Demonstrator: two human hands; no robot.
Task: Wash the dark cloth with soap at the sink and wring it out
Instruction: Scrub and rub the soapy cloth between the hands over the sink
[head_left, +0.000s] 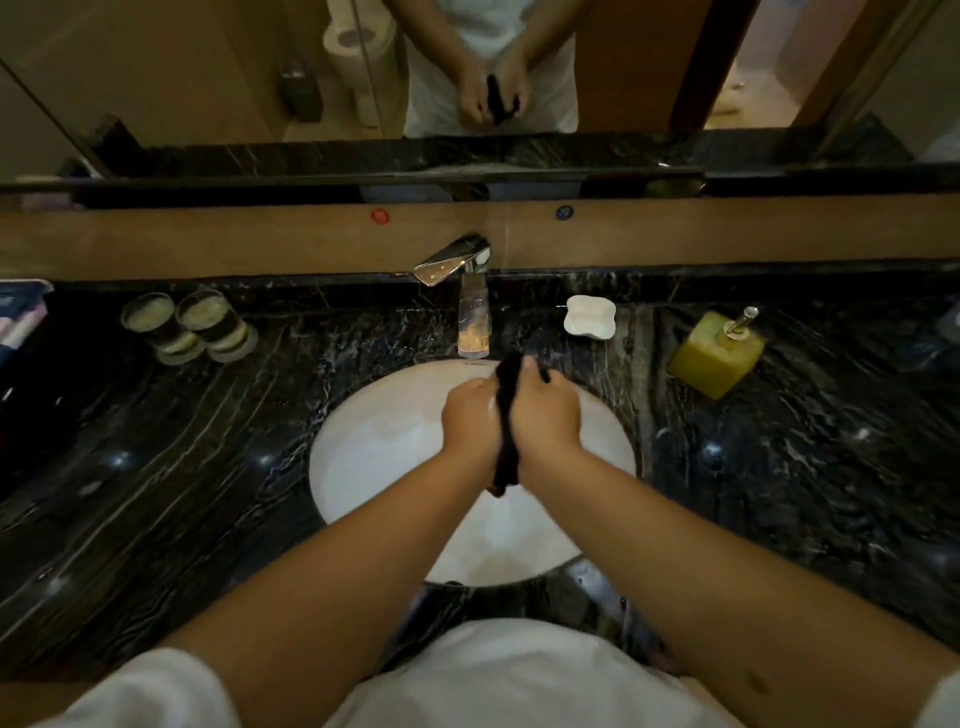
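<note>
The dark cloth is bunched into a narrow strip held between both hands above the white sink basin. My left hand grips its left side and my right hand grips its right side, palms pressed together around it. One end sticks up near the chrome faucet; the other hangs below my wrists. A yellow-green soap dispenser stands at the right on the counter.
A white soap dish sits beside the faucet. Two glasses stand at the left on the black marble counter. A mirror above reflects my hands and the cloth.
</note>
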